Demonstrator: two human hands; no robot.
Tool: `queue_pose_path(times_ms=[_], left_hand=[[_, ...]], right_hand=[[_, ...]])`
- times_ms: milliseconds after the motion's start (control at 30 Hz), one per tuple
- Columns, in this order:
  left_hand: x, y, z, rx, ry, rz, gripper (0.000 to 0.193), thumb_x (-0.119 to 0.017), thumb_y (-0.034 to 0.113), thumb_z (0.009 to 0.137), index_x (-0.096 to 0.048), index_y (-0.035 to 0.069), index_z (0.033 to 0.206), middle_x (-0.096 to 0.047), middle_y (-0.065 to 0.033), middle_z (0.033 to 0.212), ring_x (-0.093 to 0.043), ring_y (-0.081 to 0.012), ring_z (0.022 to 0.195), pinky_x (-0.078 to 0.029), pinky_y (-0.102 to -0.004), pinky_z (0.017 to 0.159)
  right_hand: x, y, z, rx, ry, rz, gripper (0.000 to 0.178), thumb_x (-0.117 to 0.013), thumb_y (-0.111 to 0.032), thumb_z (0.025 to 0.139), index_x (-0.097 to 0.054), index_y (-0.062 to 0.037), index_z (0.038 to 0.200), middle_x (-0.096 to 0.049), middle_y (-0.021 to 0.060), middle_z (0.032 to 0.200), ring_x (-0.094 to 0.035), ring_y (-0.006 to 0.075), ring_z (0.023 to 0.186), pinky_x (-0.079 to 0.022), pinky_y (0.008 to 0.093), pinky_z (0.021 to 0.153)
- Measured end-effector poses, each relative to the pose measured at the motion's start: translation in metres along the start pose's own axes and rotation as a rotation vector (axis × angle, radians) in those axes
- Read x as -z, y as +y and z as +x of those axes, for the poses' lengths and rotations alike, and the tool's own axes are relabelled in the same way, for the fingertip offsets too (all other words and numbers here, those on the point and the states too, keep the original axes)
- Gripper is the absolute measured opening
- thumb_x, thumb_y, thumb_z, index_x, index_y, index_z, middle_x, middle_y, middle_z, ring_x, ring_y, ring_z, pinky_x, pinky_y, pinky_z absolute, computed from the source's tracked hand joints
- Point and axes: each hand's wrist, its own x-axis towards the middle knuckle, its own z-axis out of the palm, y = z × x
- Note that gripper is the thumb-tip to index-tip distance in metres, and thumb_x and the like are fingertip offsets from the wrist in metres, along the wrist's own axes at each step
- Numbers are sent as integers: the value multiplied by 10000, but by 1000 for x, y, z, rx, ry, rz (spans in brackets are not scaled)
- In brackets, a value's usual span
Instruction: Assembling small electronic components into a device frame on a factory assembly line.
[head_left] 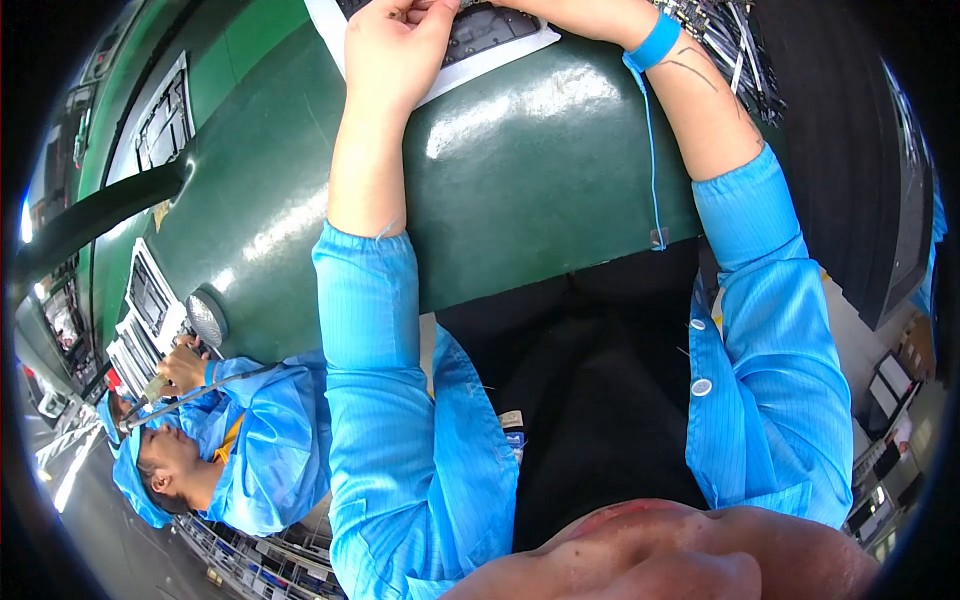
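Observation:
My left hand is at the top edge, over a flat black panel with a white border. Its fingers are curled and pressed together; anything pinched in them is too small or hidden to name. My right hand reaches in over the same panel from the other side, and the picture's edge cuts off most of its fingers. A blue wrist strap with a thin blue cord circles my right wrist, the cord running down to the table's near edge.
Many thin metal and black strips lie heaped beyond my right wrist. The green table stretches left, where a black curved arm and a round ribbed object stand. A co-worker in blue works at the left with more panels.

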Motion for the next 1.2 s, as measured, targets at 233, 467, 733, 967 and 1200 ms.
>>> queue_pose_path(times_ms=[233, 467, 733, 967, 1200], left_hand=[[6, 21, 0, 74, -41, 114, 163, -677, 22, 959, -717, -7, 1114, -737, -60, 962, -678, -126, 874, -556, -269, 814], [2, -9, 7, -7, -25, -95, 154, -667, 11, 966, -705, -6, 1114, -735, -61, 979, -678, -126, 872, -553, -262, 821], [5, -34, 20, -46, 70, -317, 153, -647, 138, 1020, -716, 53, 1127, -722, -31, 955, -592, -63, 733, -487, -211, 697], [13, -35, 23, 6, 162, -348, 153, -636, 180, 1033, -720, 71, 1101, -713, -17, 940, -575, -55, 716, -451, -196, 665], [27, -41, 30, -182, 407, -87, 118, -635, 116, 1006, -713, 40, 1050, -709, -20, 939, -606, -85, 777, -487, -225, 723]], right_hand=[[-1, 3, 6, 25, -25, 15, 132, -695, -120, 971, -730, -7, 1029, -713, 28, 854, -626, 83, 740, -509, 238, 621], [-13, -3, 7, -44, 65, 215, 136, -702, -125, 966, -722, 0, 1017, -717, 34, 855, -635, 84, 749, -516, 237, 635], [-28, 8, 8, 182, 182, -79, 104, -760, -100, 882, -718, -7, 899, -705, 60, 860, -669, 163, 824, -537, 299, 734], [-34, -4, 8, 492, 128, -425, 129, -787, -121, 770, -697, -31, 790, -699, 116, 1021, -634, 326, 1047, -512, 412, 912], [-41, -2, 14, 477, 148, -490, 139, -791, -133, 780, -704, -31, 815, -682, 123, 1043, -630, 329, 1068, -512, 421, 931]])
